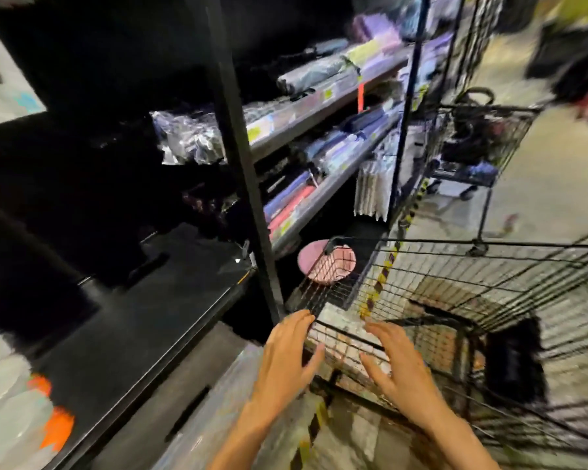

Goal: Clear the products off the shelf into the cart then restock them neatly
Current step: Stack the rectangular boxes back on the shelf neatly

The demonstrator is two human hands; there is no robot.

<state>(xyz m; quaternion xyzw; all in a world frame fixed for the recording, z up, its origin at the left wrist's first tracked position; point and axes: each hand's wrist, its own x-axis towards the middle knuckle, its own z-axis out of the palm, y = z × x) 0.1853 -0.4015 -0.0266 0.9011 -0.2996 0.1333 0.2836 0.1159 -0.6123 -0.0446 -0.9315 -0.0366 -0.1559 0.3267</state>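
Observation:
My left hand (286, 357) and my right hand (398, 368) reach forward with fingers spread and hold nothing. Both hover over the near corner of a black wire cart (489, 252); the left fingertips are at its rim. A dark item (513, 361) lies at the cart's bottom. The dark shelf (143, 320) to the left is bare on top. Beyond a black upright post (238, 137), grey shelves carry wrapped products (319, 72) in blue, purple and pink. The picture is blurred by motion.
A pink round thing (311, 257) sits low behind the cart's corner. A second wire cart (482, 137) with dark goods stands farther along the aisle. Yellow-black tape (381, 279) runs along the floor. White packets (374, 188) hang under a shelf.

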